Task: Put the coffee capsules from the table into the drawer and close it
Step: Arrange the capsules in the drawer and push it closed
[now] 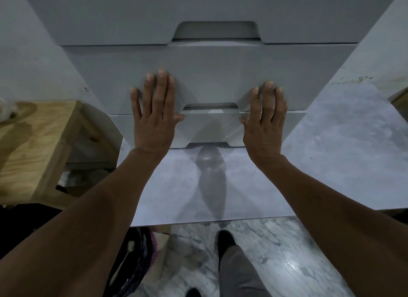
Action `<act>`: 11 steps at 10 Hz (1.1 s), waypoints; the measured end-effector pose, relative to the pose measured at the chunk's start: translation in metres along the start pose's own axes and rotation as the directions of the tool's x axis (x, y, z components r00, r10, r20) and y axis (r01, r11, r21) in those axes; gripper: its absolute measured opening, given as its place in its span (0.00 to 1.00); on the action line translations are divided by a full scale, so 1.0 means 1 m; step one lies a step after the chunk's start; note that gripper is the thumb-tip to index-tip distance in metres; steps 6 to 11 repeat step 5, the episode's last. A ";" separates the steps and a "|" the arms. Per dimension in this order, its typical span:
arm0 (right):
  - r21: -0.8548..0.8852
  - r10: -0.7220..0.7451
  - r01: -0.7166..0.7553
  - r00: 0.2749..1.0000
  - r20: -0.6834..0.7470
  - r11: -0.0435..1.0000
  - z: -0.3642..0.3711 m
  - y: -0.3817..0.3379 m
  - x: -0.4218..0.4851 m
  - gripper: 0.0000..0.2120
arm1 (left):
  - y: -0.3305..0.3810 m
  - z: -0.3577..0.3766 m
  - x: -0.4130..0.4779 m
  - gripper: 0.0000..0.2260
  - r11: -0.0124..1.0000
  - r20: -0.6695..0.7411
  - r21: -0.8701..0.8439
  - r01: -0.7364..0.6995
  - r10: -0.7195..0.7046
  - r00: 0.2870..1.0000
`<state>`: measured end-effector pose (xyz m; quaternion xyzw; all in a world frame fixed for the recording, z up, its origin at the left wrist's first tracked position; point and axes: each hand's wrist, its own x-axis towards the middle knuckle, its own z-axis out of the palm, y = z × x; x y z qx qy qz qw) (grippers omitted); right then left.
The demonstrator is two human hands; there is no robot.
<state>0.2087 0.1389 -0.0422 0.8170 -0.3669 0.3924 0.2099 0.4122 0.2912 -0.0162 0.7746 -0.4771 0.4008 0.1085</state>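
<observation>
A white chest of drawers fills the view, and I look down its front. Both my hands lie flat against the front of one drawer (209, 75), fingers straight and pointing up. My left hand (154, 115) presses left of the handle cut-out (210, 106). My right hand (265, 122) presses to the right of that cut-out. The drawer front sits level with the fronts above and below it. No coffee capsules are visible.
A wooden table (33, 139) stands at the left beside the chest. A white sheet (309, 164) lies on the marble floor below the drawers. A dark bag (132, 259) sits at bottom left, and my foot (225, 241) at bottom centre.
</observation>
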 end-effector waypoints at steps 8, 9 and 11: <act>0.222 0.018 -0.141 0.877 0.480 0.965 -0.104 0.010 0.022 0.26 | -0.004 -0.098 0.012 0.25 0.973 0.207 -0.229 0.041 0.007 0.978; 0.222 0.018 -0.141 0.877 0.480 0.965 -0.104 0.010 0.022 0.26 | -0.004 -0.098 0.012 0.25 0.973 0.207 -0.229 0.041 0.007 0.978; 0.222 0.018 -0.141 0.877 0.480 0.965 -0.104 0.010 0.022 0.26 | -0.004 -0.098 0.012 0.25 0.973 0.207 -0.229 0.041 0.007 0.978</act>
